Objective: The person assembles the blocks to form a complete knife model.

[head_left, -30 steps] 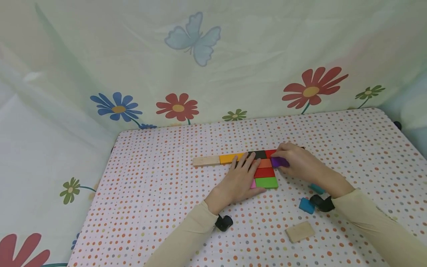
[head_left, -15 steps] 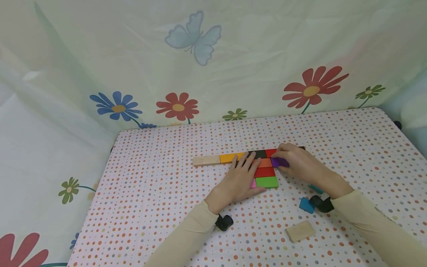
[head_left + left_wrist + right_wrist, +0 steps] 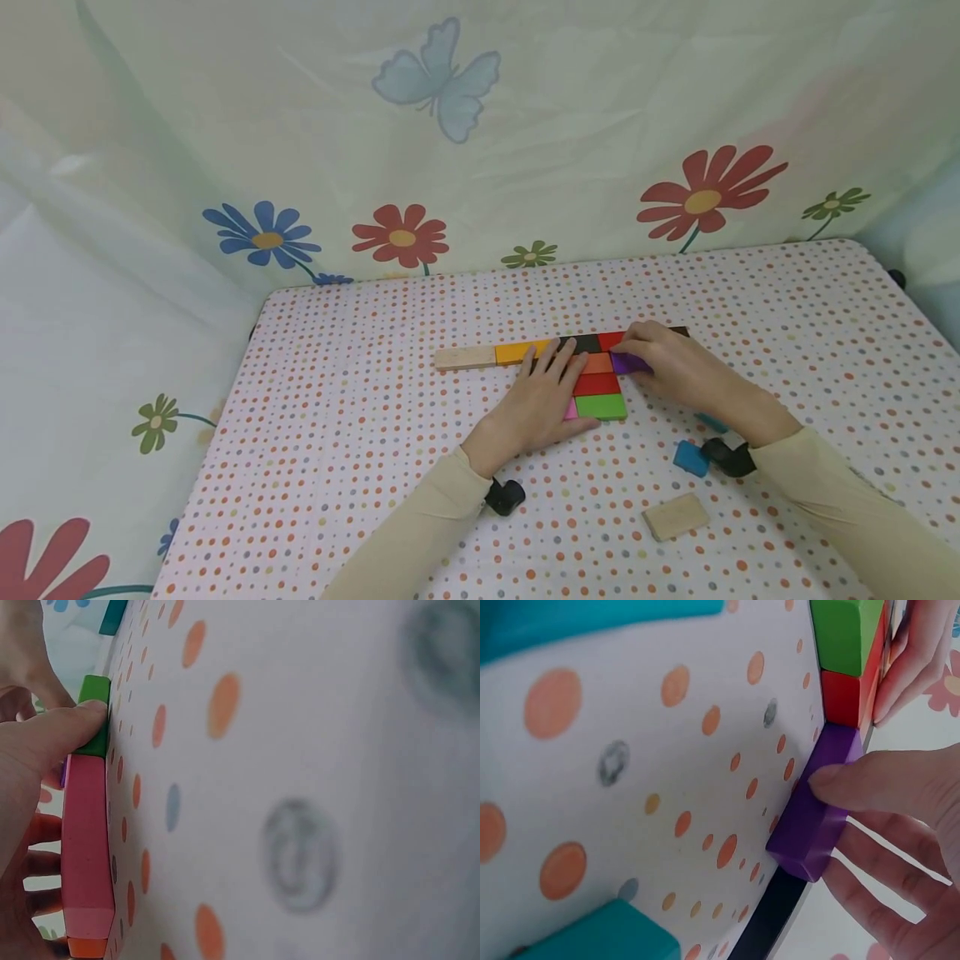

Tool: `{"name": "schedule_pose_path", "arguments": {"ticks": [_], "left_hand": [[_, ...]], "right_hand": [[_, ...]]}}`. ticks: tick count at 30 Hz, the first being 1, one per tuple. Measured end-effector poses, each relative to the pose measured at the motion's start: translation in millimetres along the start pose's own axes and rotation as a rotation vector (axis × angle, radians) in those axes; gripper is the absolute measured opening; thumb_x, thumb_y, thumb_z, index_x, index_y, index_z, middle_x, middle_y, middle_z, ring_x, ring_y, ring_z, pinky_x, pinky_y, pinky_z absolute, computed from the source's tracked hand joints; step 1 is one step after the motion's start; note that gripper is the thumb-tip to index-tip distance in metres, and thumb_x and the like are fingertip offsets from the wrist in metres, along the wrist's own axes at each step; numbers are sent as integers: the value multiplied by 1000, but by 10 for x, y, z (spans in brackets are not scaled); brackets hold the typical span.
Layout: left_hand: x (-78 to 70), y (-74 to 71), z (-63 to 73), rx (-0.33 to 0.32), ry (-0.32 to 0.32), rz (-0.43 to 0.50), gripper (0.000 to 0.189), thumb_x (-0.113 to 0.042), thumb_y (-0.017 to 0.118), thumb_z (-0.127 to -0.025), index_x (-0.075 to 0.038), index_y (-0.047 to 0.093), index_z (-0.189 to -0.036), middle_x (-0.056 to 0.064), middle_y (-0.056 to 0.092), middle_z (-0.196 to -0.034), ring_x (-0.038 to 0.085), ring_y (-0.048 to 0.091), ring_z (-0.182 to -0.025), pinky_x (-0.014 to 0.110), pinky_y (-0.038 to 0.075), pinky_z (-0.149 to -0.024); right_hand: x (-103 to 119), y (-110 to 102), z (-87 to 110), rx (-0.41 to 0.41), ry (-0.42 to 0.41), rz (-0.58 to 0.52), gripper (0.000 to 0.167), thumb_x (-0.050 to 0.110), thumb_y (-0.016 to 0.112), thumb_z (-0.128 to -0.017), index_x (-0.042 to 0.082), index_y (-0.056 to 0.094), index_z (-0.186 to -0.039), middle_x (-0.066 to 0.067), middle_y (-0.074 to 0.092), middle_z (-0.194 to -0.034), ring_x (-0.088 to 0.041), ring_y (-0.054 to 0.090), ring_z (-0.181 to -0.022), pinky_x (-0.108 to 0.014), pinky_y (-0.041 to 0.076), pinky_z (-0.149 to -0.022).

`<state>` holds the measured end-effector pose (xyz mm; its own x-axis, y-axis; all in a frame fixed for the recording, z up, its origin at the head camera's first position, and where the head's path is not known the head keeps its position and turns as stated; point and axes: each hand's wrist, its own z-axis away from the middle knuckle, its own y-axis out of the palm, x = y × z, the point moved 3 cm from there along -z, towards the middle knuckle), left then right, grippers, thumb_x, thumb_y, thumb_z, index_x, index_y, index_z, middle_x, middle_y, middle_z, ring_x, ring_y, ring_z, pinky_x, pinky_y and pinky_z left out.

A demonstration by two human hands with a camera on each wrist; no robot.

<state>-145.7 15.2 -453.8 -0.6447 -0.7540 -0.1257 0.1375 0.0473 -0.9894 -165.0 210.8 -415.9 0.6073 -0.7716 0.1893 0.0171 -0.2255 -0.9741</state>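
With its fingers spread, my left hand rests on a flat group of coloured wooden blocks. Its thumb touches the green block at the near edge, beside a pink block. My right hand pinches a purple block between thumb and fingers. That block lies at the right end of the orange block, along the back row. A red block sits between orange and green. The back row shows plain wood, yellow, black and red blocks; my hands cover parts of it.
A blue block and a teal block lie near my right wrist. Closer to me is a loose plain wooden block. The table has a dotted cloth, with a flowered curtain behind it.
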Motion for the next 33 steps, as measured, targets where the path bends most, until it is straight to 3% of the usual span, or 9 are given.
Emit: {"name": "schedule_pose_path", "arguments": {"ticks": [13,21,28,33], "left_hand": [[-1,1,-6,2,-6,-9,87,-64,52,-102,-11,27,-166,12,20,-173,31,17,-160,51,19,-126],[-14,3,-2,17,-9,13,87,-64,52,-102,-11,26,-166,12,18,-173,30,15,-160,51,18,-126],[-8,19,-7,12,-7,9,86,-63,52,-103,-11,26,-166,12,19,-173,31,16,-160,51,17,-126],[-14,19,-8,13,-9,14,87,-63,53,-102,-11,26,-166,12,19,-173,31,16,-160,51,17,-126]], "right_hand": [[5,-16,0,20,6,-27,40,-10,88,-75,-6,75,-112,-18,66,-109,-36,66,-104,-52,57,-89],[29,-58,71,-5,-21,-83,35,-3,86,-81,-2,75,-115,-14,66,-110,-31,67,-101,-49,59,-86],[200,-110,333,8,-141,-192,33,4,88,-82,12,77,-113,1,65,-111,-19,63,-100,-38,61,-80],[349,-93,627,82,-200,-305,25,12,87,-86,20,77,-108,10,65,-110,-9,64,-97,-30,59,-78]]}}
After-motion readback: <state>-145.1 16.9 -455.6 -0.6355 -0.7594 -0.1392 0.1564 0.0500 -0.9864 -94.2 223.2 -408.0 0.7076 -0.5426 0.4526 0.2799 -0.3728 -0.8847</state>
